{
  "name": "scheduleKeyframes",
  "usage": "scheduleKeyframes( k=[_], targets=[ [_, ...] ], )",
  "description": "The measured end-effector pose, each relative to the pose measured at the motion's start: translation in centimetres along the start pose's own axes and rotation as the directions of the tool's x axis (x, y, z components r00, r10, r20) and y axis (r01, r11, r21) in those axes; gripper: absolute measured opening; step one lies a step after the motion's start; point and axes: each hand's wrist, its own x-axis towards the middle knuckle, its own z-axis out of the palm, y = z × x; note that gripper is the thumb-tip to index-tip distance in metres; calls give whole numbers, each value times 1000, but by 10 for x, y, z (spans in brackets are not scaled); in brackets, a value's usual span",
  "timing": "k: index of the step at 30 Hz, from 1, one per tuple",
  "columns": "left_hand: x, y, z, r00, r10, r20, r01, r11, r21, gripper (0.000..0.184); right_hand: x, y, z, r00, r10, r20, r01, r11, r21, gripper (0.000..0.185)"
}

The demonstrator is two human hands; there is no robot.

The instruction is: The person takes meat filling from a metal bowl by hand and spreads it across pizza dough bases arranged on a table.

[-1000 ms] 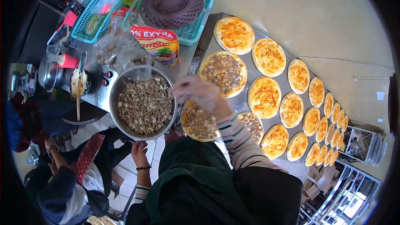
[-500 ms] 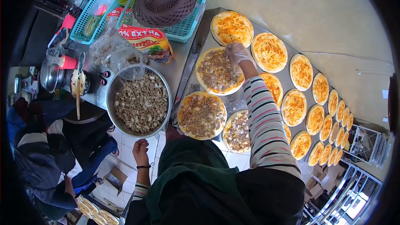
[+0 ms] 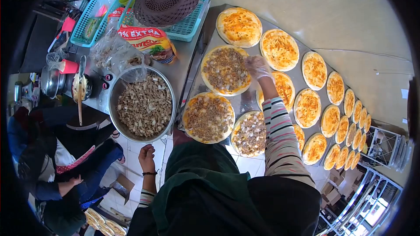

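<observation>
My right hand (image 3: 259, 67), in a clear plastic glove, is at the right edge of a pizza (image 3: 225, 70) topped with crumbled meat and pale cubes. Its fingers are bent together, and whatever they may hold is hidden. Another meat-topped pizza (image 3: 209, 118) lies nearer to me, with a third (image 3: 249, 134) at its right, partly behind my sleeve. My left hand (image 3: 147, 158), bare with a dark bracelet, hangs below the steel bowl (image 3: 170, 124), fingers curled and nothing seen in them. Crumbled meat topping (image 3: 144, 105) fills much of the bowl.
Several orange-topped pizzas, one nearby (image 3: 280, 49), run along the metal table to the right. Behind the bowl are a clear plastic bag (image 3: 109, 52), a red-yellow packet (image 3: 151, 41) and a turquoise basket (image 3: 186, 30) under a brown woven cover (image 3: 166, 1). Another person (image 3: 65, 161) is at left.
My right hand has moved from the pizza's upper right down to its right edge. My left hand stays low beside the bowl. The other person's arm at left has shifted into clearer view.
</observation>
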Motion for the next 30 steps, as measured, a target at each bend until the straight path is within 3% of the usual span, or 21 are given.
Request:
scheduleKeyframes(
  k=[4, 6, 7, 9, 10, 12, 14, 17, 23, 27, 30],
  targets=[
    [-3, -4, -2, 1000, 6, 17, -7, 1000, 28, 12, 12, -13, 14, 989, 102, 109, -99, 994, -38, 18],
    [-4, -5, -4, 1000, 3, 5, -4, 1000, 25, 12, 25, -19, 7, 945, 287, 156, -298, 953, 55, 19],
    [-6, -7, -5, 1000, -5, -1, 5, 1000, 25, 13, 32, -19, 14, 944, 286, 162, -299, 953, 57, 19],
    [-8, -8, -4, 1000, -13, 8, 13, 1000, 23, 13, 48, -13, 24, 988, -14, 151, 24, 998, -64, 19],
    [-7, -8, -3, 1000, -15, 14, 15, 1000, 14, 13, 53, -9, 24, 989, -11, 150, 21, 998, -64, 19],
    [-8, -2, 0, 1000, 0, 1, 0, 1000, 18, 12, 66, -8, 21, 945, 205, 253, -216, 976, 14, 18],
    [-9, -4, -2, 1000, 3, -19, -3, 1000, 21, 12, 70, -6, 12, 935, 157, 318, -168, 986, 7, 17],
    [-6, -10, -5, 1000, 8, 16, -8, 1000, 23, 12, 58, 7, 18, 982, 65, 178, -66, 998, 1, 17],
    [-2, -11, -5, 1000, -28, 12, 28, 999, 17, 13, 25, 22, 16, 947, 131, 293, -154, 987, 54, 20],
    [1, -6, -3, 999, -31, 17, 30, 999, 44, 13, 0, 2, 3, 972, 113, 206, -97, 992, -82, 18],
    [1, -7, -5, 999, -22, 23, 21, 999, 38, 13, -19, -5, 5, 933, 30, 358, -62, 995, 79, 18]
  ],
)
